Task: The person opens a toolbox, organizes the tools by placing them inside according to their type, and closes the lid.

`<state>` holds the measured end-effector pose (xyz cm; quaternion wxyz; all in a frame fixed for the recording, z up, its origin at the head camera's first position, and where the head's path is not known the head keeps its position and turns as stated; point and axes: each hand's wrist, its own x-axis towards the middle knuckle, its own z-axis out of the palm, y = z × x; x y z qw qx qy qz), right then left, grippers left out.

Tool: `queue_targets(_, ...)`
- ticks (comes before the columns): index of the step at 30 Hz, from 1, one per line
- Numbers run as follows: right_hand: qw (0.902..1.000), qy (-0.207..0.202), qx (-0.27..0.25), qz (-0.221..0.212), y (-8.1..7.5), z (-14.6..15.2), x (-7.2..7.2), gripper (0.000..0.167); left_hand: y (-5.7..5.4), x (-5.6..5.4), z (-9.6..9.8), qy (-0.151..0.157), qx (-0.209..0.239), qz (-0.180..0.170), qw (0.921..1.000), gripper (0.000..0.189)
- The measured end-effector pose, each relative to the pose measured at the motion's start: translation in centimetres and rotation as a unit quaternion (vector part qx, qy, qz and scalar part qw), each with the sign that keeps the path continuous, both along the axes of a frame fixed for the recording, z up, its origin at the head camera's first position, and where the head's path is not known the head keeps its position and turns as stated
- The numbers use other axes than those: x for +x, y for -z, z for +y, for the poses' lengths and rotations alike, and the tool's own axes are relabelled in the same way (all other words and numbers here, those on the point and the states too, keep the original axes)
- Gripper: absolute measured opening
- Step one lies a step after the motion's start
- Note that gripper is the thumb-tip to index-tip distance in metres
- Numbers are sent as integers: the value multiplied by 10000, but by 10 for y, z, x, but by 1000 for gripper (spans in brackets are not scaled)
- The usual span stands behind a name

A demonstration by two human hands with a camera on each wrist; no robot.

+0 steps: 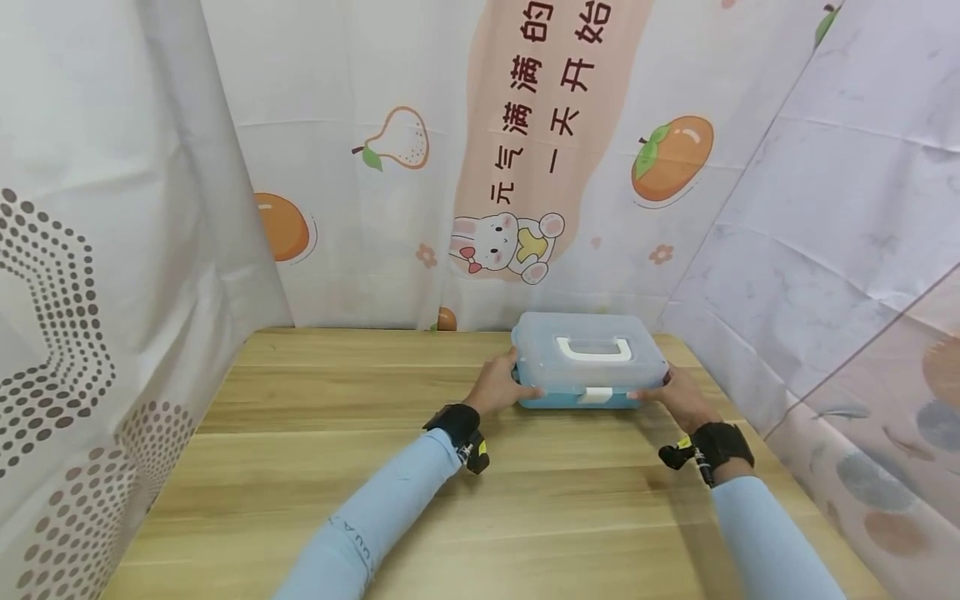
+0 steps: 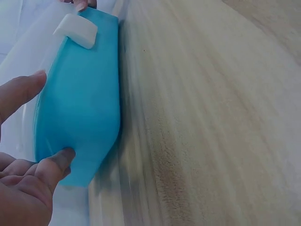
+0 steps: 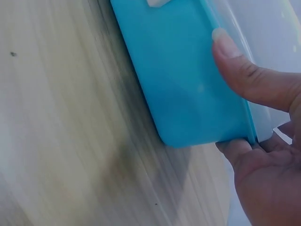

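A storage box [image 1: 547, 354] with a cloudy see-through lid, a white carry handle [image 1: 596, 357] and a blue base [image 2: 77, 99] is at the table's far right. The lid is down, and a white latch [image 1: 596, 396] sits on the front. At the box's left end, my left hand [image 1: 495, 383] grips it, thumb toward the front. My right hand [image 1: 681, 402] holds the opposite end. In the right wrist view the thumb [image 3: 244, 77] presses near the rim, while the fingers [image 3: 237, 149] curl round the end of the blue base [image 3: 178, 80].
The wood-grain table [image 1: 337, 467] stretches to the left and in front of the box. A printed curtain [image 1: 360, 250] hangs behind its far edge, with more cloth [image 1: 810, 275] along the right side and a dotted curtain [image 1: 67, 333] on the left.
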<state>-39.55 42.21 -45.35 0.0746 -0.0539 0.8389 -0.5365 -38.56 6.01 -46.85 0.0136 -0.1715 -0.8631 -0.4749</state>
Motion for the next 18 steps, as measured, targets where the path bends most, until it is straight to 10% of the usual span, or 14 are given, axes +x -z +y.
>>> queue_targets(18, 9973, -465, 562, -48, -4, 17, -4, 91, 6, -5, -12, 466, -270, -278, 9982, 86)
